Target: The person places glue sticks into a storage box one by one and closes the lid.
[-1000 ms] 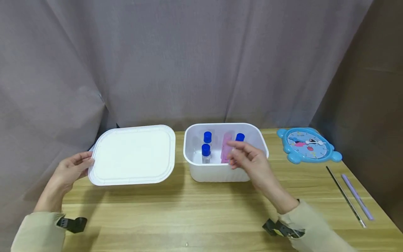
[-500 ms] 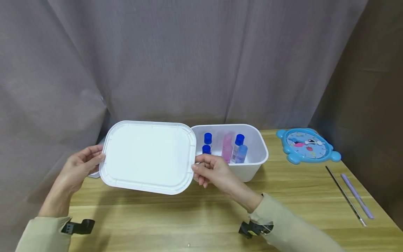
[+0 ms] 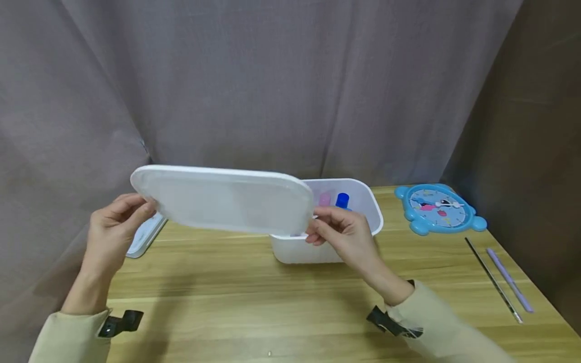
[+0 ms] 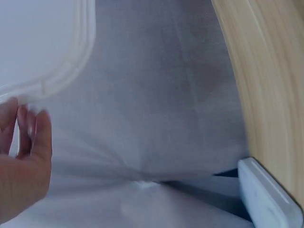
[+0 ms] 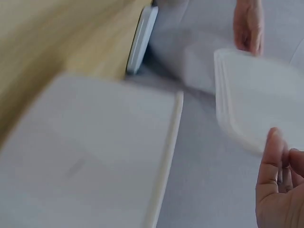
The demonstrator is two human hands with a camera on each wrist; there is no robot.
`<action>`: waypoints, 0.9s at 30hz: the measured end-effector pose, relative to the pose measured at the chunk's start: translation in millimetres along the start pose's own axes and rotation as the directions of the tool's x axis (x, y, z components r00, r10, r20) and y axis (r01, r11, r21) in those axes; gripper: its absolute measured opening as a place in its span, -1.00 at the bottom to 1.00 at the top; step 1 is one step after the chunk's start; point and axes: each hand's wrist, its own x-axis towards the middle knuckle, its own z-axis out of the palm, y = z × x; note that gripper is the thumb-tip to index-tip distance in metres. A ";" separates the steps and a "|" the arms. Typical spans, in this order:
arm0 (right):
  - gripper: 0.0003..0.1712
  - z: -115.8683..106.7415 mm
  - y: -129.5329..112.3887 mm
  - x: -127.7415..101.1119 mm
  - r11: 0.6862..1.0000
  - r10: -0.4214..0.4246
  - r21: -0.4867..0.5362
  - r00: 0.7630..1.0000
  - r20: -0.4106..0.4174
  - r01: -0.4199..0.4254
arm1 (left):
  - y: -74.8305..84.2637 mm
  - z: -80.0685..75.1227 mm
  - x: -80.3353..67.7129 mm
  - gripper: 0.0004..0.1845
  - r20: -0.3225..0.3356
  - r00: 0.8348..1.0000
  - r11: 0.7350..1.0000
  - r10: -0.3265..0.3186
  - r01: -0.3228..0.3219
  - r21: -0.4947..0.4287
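Note:
A white plastic lid (image 3: 227, 201) is held up, tilted, between both hands in the head view. My left hand (image 3: 113, 227) pinches its left end with thumb and fingers. At the other end, my right hand (image 3: 349, 237) pinches the lid's edge. Below and behind its right part stands a white box (image 3: 308, 250), partly covered from sight by the lid. Inside the box show a blue-capped bottle (image 3: 342, 200) and a pink bottle (image 3: 325, 197); the box's left side is hidden. The right wrist view has the lid (image 5: 261, 99) with a hand at either end.
A blue toy clock (image 3: 440, 208) lies at the table's right rear. In front of it are a dark pencil (image 3: 492, 280) and a purple pen (image 3: 509, 280). A flat pale object (image 3: 146, 234) rests behind my left hand. A grey curtain (image 3: 236, 91) hangs at the back.
My right hand has come from over the box to take the lid's right edge. The lid has moved right and been raised and tilted, now overlapping the box more.

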 end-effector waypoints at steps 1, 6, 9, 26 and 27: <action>-0.76 -4.0 -0.5 1.1 0.999 -0.024 -0.029 1.000 -0.018 0.023 | 0.3 4.7 0.7 -0.79 -0.007 0.999 0.999 0.031 -0.031 0.038; -0.64 -27.4 -2.4 6.1 0.983 0.038 -0.175 0.995 -0.097 -0.054 | -7.7 27.0 1.9 -0.69 0.086 0.995 0.991 0.048 -0.058 0.121; -0.53 -42.8 0.3 8.0 0.964 0.158 -0.194 0.978 -0.137 -0.183 | -20.3 41.2 0.9 -0.63 0.173 0.984 0.998 -0.054 0.050 0.027; -0.31 -114.2 35.3 20.9 0.783 0.403 -0.420 0.889 -0.218 -0.458 | -71.3 124.3 11.2 -0.44 0.292 0.850 0.899 -0.438 0.419 0.130; -0.31 -116.4 36.9 21.3 0.774 0.400 -0.440 0.890 -0.218 -0.455 | -73.2 127.7 11.5 -0.44 0.294 0.846 0.896 -0.444 0.421 0.141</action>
